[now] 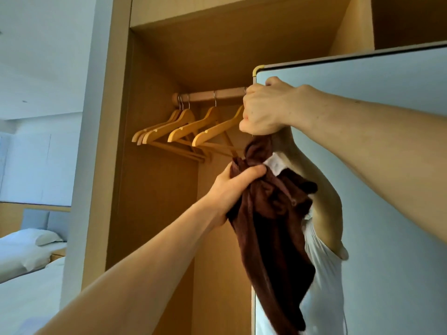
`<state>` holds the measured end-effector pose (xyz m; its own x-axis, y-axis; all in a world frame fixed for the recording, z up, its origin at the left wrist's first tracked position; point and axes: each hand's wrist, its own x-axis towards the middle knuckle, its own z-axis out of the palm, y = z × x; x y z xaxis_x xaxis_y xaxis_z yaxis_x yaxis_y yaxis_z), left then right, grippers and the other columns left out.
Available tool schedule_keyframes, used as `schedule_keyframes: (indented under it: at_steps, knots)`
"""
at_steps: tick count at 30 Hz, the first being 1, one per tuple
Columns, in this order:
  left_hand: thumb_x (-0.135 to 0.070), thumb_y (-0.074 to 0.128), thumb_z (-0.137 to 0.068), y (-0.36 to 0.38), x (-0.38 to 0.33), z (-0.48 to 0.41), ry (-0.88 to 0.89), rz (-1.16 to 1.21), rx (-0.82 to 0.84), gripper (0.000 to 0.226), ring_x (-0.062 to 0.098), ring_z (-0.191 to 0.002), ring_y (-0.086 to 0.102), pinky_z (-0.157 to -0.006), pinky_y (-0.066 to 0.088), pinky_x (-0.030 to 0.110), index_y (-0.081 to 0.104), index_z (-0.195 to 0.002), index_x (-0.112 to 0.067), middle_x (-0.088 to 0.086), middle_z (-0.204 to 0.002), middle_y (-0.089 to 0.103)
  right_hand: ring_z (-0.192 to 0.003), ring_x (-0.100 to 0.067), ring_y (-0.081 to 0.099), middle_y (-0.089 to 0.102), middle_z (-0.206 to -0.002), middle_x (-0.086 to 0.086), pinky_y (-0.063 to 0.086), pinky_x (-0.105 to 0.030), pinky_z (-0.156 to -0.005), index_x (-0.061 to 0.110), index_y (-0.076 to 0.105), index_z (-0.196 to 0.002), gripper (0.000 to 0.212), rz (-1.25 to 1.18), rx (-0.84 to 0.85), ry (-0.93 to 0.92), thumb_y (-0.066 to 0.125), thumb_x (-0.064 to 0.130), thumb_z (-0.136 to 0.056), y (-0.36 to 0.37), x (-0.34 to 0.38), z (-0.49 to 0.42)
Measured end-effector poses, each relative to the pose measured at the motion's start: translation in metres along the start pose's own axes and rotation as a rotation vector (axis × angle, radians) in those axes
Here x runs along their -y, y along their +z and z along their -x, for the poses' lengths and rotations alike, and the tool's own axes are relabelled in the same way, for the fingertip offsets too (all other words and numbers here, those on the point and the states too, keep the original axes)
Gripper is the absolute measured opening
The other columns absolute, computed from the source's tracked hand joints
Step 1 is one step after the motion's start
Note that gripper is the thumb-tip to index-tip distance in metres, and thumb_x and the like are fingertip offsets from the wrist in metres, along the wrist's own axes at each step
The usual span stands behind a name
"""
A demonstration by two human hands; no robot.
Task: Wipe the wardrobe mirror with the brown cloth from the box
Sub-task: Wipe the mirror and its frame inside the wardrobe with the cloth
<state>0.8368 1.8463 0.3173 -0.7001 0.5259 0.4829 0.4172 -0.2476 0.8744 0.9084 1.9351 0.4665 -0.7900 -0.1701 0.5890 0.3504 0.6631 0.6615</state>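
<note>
- Item: brown cloth (273, 228). Out of the box and in my hands; the box itself is not in view. It is held up just before the near left edge of the mirror (391, 170), below its top corner, bunched and hanging down in a long twisted fold.
- Right hand (263, 110): high, by the mirror's top left corner. Its fingers (250, 117) are curled into a fist that pinches the upper end of the cloth.
- Left hand (229, 189): lower and to the left, fingers and thumb wrapped round the middle of the cloth, gathering it.
- Relation: the cloth runs taut between the two grips and hangs loose below the left one. I cannot tell whether it touches the glass.
- Progress, as I judge it: fetching done; cloth brought to the mirror. It is not yet laid flat on the glass, so most or all of the wiping seems left.
- Surroundings: open wardrobe (116, 141) on the left, wooden hangers (183, 126) on a rail (212, 94); beds (24, 262) far left.
</note>
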Motion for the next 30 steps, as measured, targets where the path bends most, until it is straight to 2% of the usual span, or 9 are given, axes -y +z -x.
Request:
schedule_keyframes:
  at_steps: [2,4,9,13,17,21,26,30]
  knots:
    - [-0.032,0.077,-0.075,0.0,0.014,0.012,-0.052,-0.054,-0.016,0.036,0.022,-0.096,0.069,-0.09,0.054,0.039,0.06,-0.107,-0.025,0.004,-0.107,0.07,-0.121,-0.027,0.039,0.05,-0.106,-0.008,0.027,-0.052,-0.103,0.017,0.048,-0.07,0.032,0.019,-0.055,0.015,0.036,0.036,-0.094,0.006,0.004,0.001]
    - [-0.026,0.079,-0.074,0.001,0.025,0.024,-0.073,-0.117,-0.029,0.033,0.022,-0.092,0.07,-0.088,0.055,0.04,0.064,-0.104,-0.02,0.005,-0.102,0.072,-0.123,-0.025,0.038,0.054,-0.116,-0.008,0.026,-0.051,-0.103,0.019,0.051,-0.083,0.02,0.045,-0.1,0.012,0.042,0.032,-0.096,0.011,0.008,0.001]
    - [-0.02,0.078,-0.072,0.0,0.004,0.014,-0.073,-0.179,-0.085,0.024,0.026,-0.09,0.07,-0.087,0.056,0.042,0.068,-0.094,-0.017,0.01,-0.098,0.073,-0.133,-0.026,0.032,0.056,-0.126,-0.007,0.018,-0.054,-0.11,0.019,0.058,-0.09,0.017,0.051,-0.125,-0.006,0.044,0.026,-0.096,0.013,0.012,0.003]
    - [-0.023,0.075,-0.076,-0.002,-0.042,-0.013,0.0,-0.135,-0.079,0.03,0.026,-0.095,0.069,-0.086,0.056,0.039,0.065,-0.104,-0.018,0.009,-0.106,0.071,-0.134,-0.026,0.031,0.057,-0.128,-0.005,0.012,-0.054,-0.113,0.018,0.067,-0.106,0.027,0.104,-0.141,-0.027,0.042,0.024,-0.096,0.013,0.011,0.003]
    - [-0.026,0.071,-0.08,0.0,-0.052,-0.022,0.038,-0.056,-0.049,0.029,0.024,-0.095,0.068,-0.078,0.055,0.034,0.064,-0.106,-0.017,0.008,-0.104,0.072,-0.134,-0.024,0.031,0.058,-0.127,-0.003,0.014,-0.052,-0.113,0.02,0.067,-0.107,0.027,0.051,-0.175,-0.044,0.043,0.024,-0.097,0.016,0.01,0.005]
    - [-0.027,0.073,-0.078,0.0,-0.028,-0.013,-0.038,-0.023,-0.06,0.034,0.027,-0.097,0.067,-0.084,0.054,0.038,0.063,-0.109,-0.017,0.009,-0.106,0.071,-0.135,-0.024,0.03,0.057,-0.13,-0.004,0.018,-0.05,-0.113,0.016,0.066,-0.11,0.028,0.041,-0.218,-0.039,0.041,0.023,-0.098,0.019,0.013,0.013]
    - [-0.023,0.074,-0.078,0.004,0.016,0.016,-0.154,-0.02,-0.084,0.034,0.028,-0.097,0.068,-0.09,0.054,0.043,0.064,-0.11,-0.016,0.011,-0.106,0.071,-0.135,-0.029,0.033,0.056,-0.129,-0.01,0.016,-0.05,-0.114,0.015,0.066,-0.103,0.022,0.043,-0.18,-0.075,0.046,0.022,-0.097,0.034,0.031,0.032]
    - [-0.022,0.074,-0.078,0.014,0.041,0.046,-0.224,-0.027,-0.13,0.03,0.027,-0.095,0.069,-0.089,0.055,0.043,0.065,-0.107,-0.021,0.01,-0.104,0.072,-0.127,-0.029,0.043,0.062,-0.119,-0.01,0.012,-0.05,-0.115,0.015,0.066,-0.101,0.018,0.05,-0.152,-0.158,0.049,0.02,-0.096,0.044,0.05,0.056]
